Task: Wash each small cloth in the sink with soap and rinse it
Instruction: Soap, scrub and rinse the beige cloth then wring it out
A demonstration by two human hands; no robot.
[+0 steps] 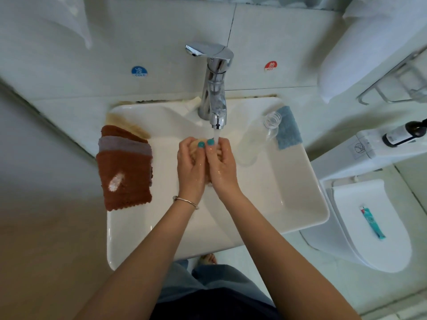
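A small beige cloth (196,146) is bunched between my two hands over the white sink (265,192). My left hand (190,167) and my right hand (223,167) both grip it, and most of it is hidden between the palms. Water runs from the chrome tap (216,88) onto the cloth and my right fingers. A pile of cloths lies on the sink's left rim: a brown one (126,181) on top with a white smear of soap, a grey-purple one (124,145) and a beige one (126,124) behind. A blue cloth (287,128) lies on the right rim.
A clear plastic bottle (258,137) lies on its side next to the blue cloth. To the right stands a toilet (369,227) with a teal tube (373,221) on its lid and a dark pump bottle (405,133) on the tank. A tiled wall rises behind the tap.
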